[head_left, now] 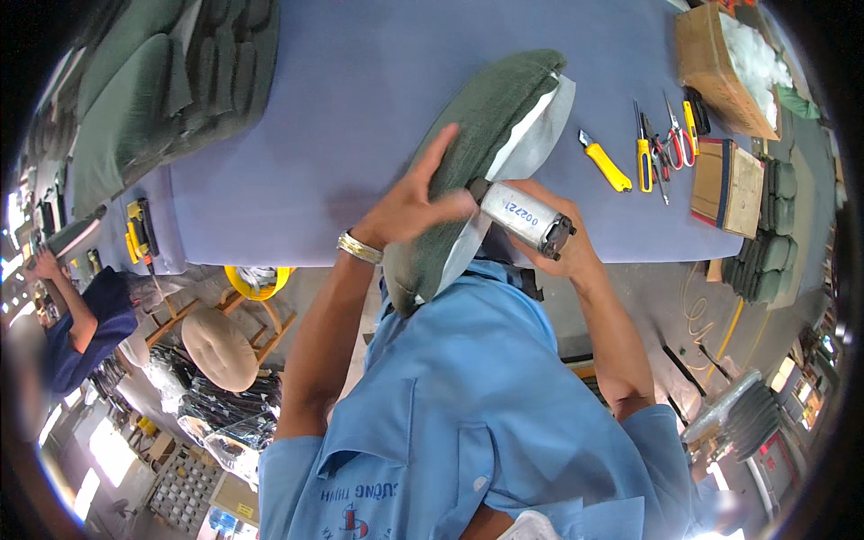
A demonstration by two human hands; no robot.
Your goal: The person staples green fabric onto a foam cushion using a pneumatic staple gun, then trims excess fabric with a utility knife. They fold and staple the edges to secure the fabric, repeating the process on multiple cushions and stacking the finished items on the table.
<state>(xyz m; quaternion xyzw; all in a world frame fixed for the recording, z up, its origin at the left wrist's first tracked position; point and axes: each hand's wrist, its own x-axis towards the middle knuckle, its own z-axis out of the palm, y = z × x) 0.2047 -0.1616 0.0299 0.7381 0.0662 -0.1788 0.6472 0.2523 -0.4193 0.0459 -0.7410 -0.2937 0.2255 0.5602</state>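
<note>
A dark green padded cushion [481, 112] stands on its edge at the table's front, leaning against my blue shirt. Its pale backing [543, 130] faces right. My right hand [565, 236] is wrapped round a silver pneumatic staple gun [525, 219], whose nose end is at the cushion's backing side. My left hand [416, 202] lies against the cushion's green face, fingers apart and slightly blurred. Its thumb reaches towards the staple gun's nose. The staple gun's handle and most of my right fingers are hidden.
On the right lie a yellow utility knife [608, 167], a screwdriver [644, 164], and red-handled scissors [679, 148]. Beyond stand a wooden box [738, 187] and a carton [706, 63] of white stuffing. Green cushions [171, 90] pile up at left; a co-worker [85, 315] stands there.
</note>
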